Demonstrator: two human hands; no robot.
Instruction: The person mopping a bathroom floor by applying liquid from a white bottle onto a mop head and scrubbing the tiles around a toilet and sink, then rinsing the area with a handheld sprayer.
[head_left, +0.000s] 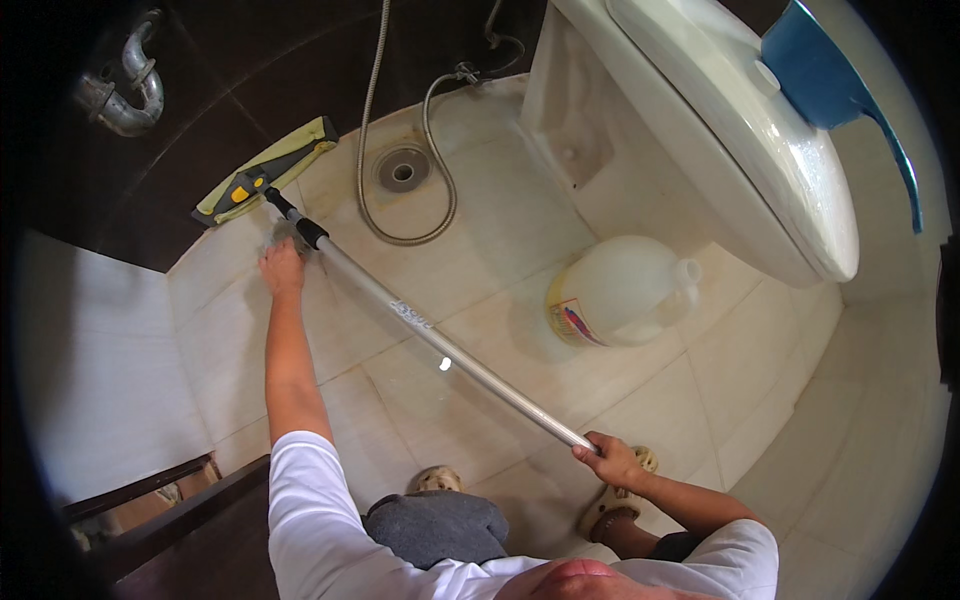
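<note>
My right hand (613, 459) grips the lower end of a flat mop's metal pole (480, 369). The pole slants up to the left across the tiled floor. Its flat mop head (264, 171), with a yellow-green cloth pad, is tilted against the foot of the dark wall. My left hand (283, 266) reaches down beside the black collar (309, 231) of the pole, near the floor. A blurred greyish patch (279, 234) shows just past its fingers; what it is, and whether the hand holds it, I cannot tell.
A translucent plastic jug (619, 292) stands uncapped on the floor. Behind it is a white toilet (697, 135), with a blue dipper (814, 71) on its lid. A metal hose (454, 196) loops beside the floor drain (403, 171). A drainpipe (142, 94) juts from the dark wall.
</note>
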